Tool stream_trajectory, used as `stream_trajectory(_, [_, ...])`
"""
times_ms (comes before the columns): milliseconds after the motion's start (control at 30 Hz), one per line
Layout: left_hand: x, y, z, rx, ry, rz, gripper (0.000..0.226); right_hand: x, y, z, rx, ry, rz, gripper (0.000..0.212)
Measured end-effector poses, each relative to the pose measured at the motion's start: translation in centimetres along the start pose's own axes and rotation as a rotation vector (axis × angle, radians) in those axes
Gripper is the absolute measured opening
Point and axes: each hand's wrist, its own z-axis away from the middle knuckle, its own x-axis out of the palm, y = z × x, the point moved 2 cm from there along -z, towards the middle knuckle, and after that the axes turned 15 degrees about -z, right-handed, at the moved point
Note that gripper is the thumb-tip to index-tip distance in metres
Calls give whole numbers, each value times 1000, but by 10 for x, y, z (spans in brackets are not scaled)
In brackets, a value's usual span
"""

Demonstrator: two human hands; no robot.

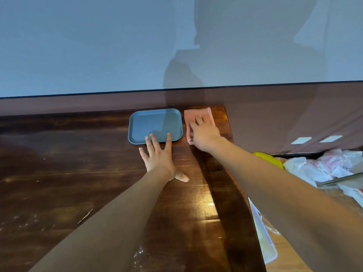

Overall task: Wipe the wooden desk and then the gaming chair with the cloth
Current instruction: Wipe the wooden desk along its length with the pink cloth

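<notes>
the cloth (203, 114), pink and folded, is laid flat on the far right corner of the wooden desk (88, 158), close to its back and right edges. it is pressed down by the right hand (204, 134), whose fingers are kept straight and slightly spread on top of it; nothing is pinched or curled round. the near part of the cloth is hidden under the palm. just left of the cloth, with a narrow strip of bare wood between, a blue tray (153, 122) with rounded corners is set on the desk. its near rim is touched by the fingertips of the left hand (159, 156), whose fingers are straight and spread wide, the thumb stuck out to the right over the wood; the tray is not gripped. both bare forearms are stretched forward across the desk. the dark, glossy wood is marked by light reflections, and pale specks (139, 252) are scattered near the front edge. behind the desk a wall (88, 46) is seen, pale above and maroon below, with the person's shadow cast on it. to the right of the desk, crumpled white bags (324, 165), something yellow (268, 157) and a clear plastic sheet (264, 238) are seen; what the yellow thing is cannot be told.
</notes>
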Motion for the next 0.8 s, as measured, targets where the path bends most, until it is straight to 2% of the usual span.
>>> stream_trajectory(100, [-1,6,5,75,85,-64,159,23,-3,36,-71,-16,91,80])
stream_trajectory(167, [-4,10,6,100,117,-104,154,32,-3,48,-51,-23,66,85])
stream_trajectory(300, [-4,13,14,99,155,-104,148,18,-6,20,-36,-14,56,83])
stream_trajectory(400, [0,11,20,102,212,-44,122,4,-11,-10,46,17,-10,82])
stream_trajectory(467, [0,9,22,110,168,6,111,1,-13,-20,66,7,-74,80])
stream_trajectory(600, [-9,8,23,129,104,18,112,6,-8,6,46,26,-52,76])
stream_trajectory(733, [-10,7,30,173,77,-21,108,30,-10,67,-41,-18,110,72])
stream_trajectory(800, [-8,5,34,210,35,-73,122,41,-12,96,-11,-16,66,78])
